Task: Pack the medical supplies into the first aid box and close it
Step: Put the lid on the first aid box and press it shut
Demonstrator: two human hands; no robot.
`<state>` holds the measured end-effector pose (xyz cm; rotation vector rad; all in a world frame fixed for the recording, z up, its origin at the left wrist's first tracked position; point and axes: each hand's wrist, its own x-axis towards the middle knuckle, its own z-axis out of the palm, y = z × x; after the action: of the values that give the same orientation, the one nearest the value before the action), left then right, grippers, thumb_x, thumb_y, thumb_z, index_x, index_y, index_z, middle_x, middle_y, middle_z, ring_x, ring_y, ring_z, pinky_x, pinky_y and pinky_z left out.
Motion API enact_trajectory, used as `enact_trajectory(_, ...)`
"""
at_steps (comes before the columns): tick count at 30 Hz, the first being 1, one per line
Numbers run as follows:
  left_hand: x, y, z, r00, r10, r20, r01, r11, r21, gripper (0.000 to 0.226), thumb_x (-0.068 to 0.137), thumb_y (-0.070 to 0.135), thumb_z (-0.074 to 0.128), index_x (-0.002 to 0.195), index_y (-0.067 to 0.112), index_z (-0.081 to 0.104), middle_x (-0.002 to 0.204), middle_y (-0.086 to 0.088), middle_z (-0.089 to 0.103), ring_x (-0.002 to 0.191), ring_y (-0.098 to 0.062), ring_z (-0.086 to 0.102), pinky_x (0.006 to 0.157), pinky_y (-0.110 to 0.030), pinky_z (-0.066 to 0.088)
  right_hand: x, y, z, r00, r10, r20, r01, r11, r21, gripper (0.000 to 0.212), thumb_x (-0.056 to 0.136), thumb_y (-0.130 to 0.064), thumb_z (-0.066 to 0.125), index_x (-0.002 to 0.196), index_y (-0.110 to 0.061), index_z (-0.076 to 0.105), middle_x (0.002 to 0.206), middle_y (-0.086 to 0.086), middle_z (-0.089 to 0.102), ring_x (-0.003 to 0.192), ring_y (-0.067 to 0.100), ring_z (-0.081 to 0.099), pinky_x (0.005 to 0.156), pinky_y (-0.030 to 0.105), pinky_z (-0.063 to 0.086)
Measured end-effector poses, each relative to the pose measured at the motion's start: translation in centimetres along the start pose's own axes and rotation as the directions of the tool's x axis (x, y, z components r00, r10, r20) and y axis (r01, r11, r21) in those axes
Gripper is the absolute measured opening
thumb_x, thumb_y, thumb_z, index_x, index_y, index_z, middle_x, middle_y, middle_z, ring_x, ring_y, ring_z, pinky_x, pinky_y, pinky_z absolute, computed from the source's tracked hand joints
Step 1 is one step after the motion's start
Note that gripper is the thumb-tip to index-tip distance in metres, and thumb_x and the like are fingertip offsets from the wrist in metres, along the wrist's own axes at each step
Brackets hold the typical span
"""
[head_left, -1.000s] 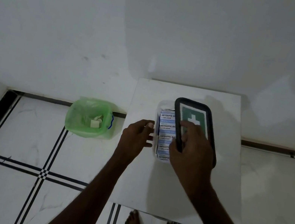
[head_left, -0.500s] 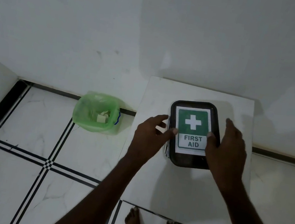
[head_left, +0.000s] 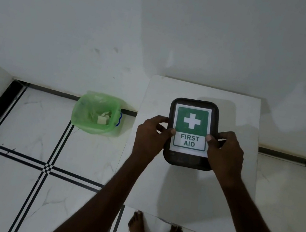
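head view: left grip (head_left: 151, 136) and right grip (head_left: 225, 151) clasp lidded first aid box (head_left: 187, 158)

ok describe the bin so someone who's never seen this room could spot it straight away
Start at the white table against the wall, where both hands hold the first aid box. Look to its left, on the tiled floor by the wall. The bin is the small tub lined with a green plastic bag, the only green thing on the floor.
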<state>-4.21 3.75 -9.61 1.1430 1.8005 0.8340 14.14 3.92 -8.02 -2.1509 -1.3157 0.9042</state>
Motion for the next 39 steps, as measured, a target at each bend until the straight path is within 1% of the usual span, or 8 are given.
enact_trajectory(3, -0.3, 0.4, 0.4, 0.999, -0.027, -0.028, 0.026, 1.0, -0.007, 0.03, 0.087, 0.027, 0.074, 0.114, 0.012, 0.07, 0.088, -0.006, 0.074, 0.073, -0.023, 0.071, 0.068, -0.041, 0.064, 0.2, -0.2, -0.2, 0.997, 0.064, 0.048, -0.067, 0.995, 0.08, 0.034, 0.093, -0.032, 0.063, 0.112, -0.006, 0.053, 0.095, 0.005, 0.058, 0.085, 0.022, 0.057, 0.058, 0.024, 0.041)
enact_trajectory(8, -2.5, 0.1, 0.1, 0.989, -0.145, 0.016, 0.146, 0.98, -0.136, 0.032, 0.093, 0.039, 0.066, 0.113, 0.015, 0.07, 0.096, -0.003, 0.074, 0.087, -0.02, 0.073, 0.075, -0.043, 0.064, -0.4, 1.7, -1.2, 0.983, 0.142, 0.118, -0.164, 0.963, 0.212, 0.039, 0.085, -0.044, 0.069, 0.104, -0.011, 0.061, 0.099, 0.007, 0.068, 0.092, 0.027, 0.068, 0.083, 0.046, 0.059)
enact_trajectory(13, -7.1, -1.9, 0.8, 0.971, -0.236, 0.042, 0.237, 0.921, -0.308, 0.031, 0.089, 0.03, 0.073, 0.116, 0.018, 0.068, 0.103, -0.004, 0.076, 0.095, -0.02, 0.074, 0.079, -0.034, 0.064, -2.8, 4.1, -1.1, 0.936, 0.231, 0.265, -0.326, 0.85, 0.414, 0.031, 0.084, -0.025, 0.075, 0.107, -0.005, 0.066, 0.099, 0.012, 0.072, 0.084, 0.024, 0.073, 0.068, 0.03, 0.06)
enact_trajectory(18, -6.6, -1.3, 1.1, 0.952, -0.304, 0.026, 0.292, 0.882, -0.37, 0.032, 0.089, 0.024, 0.074, 0.119, 0.013, 0.068, 0.1, -0.011, 0.075, 0.089, -0.021, 0.075, 0.076, -0.029, 0.064, -3.1, 3.8, -0.4, 0.95, 0.245, 0.192, -0.3, 0.882, 0.362, 0.026, 0.084, -0.031, 0.075, 0.098, -0.012, 0.064, 0.09, 0.008, 0.071, 0.071, 0.023, 0.071, 0.067, 0.033, 0.06)
enact_trajectory(22, -5.4, -1.3, -0.3, 0.935, -0.308, 0.178, 0.347, 0.899, -0.267, 0.041, 0.087, 0.029, 0.076, 0.124, 0.016, 0.064, 0.105, -0.01, 0.075, 0.098, -0.022, 0.073, 0.092, -0.042, 0.06, -2.2, 3.5, -1.2, 0.934, 0.207, 0.292, -0.295, 0.907, 0.3, 0.028, 0.084, -0.035, 0.074, 0.1, -0.016, 0.061, 0.103, 0.01, 0.07, 0.086, 0.025, 0.07, 0.077, 0.038, 0.061)
enact_trajectory(28, 0.7, 3.0, 0.5, 0.987, -0.146, 0.067, 0.158, 0.963, -0.218, 0.043, 0.097, 0.051, 0.052, 0.12, 0.018, 0.067, 0.107, 0.005, 0.072, 0.097, -0.01, 0.068, 0.085, -0.032, 0.057, 3.4, -1.0, -0.9, 0.991, 0.032, 0.13, -0.074, 0.943, 0.326, 0.047, 0.097, -0.051, 0.048, 0.118, -0.011, 0.062, 0.11, 0.005, 0.07, 0.098, 0.023, 0.067, 0.085, 0.036, 0.054)
enact_trajectory(31, 3.8, 5.3, 2.1, 0.995, -0.097, 0.009, 0.097, 0.977, -0.192, 0.048, 0.104, 0.047, 0.041, 0.096, 0.008, 0.068, 0.081, 0.004, 0.069, 0.07, -0.007, 0.063, 0.063, -0.022, 0.045, 6.0, -3.0, 0.1, 0.977, 0.115, 0.178, -0.18, 0.896, 0.407, 0.05, 0.098, -0.052, 0.046, 0.099, -0.007, 0.068, 0.091, 0.01, 0.073, 0.081, 0.025, 0.069, 0.074, 0.031, 0.051)
enact_trajectory(39, 5.5, 3.6, 4.0, 0.996, -0.057, -0.063, 0.044, 0.979, -0.198, 0.037, 0.102, 0.039, 0.05, 0.089, 0.012, 0.072, 0.08, -0.003, 0.074, 0.068, -0.01, 0.063, 0.065, -0.022, 0.048, 6.8, -2.5, 1.8, 0.974, 0.158, 0.165, -0.222, 0.817, 0.532, 0.04, 0.096, -0.047, 0.054, 0.083, -0.012, 0.066, 0.081, 0.011, 0.072, 0.072, 0.026, 0.07, 0.072, 0.034, 0.056)
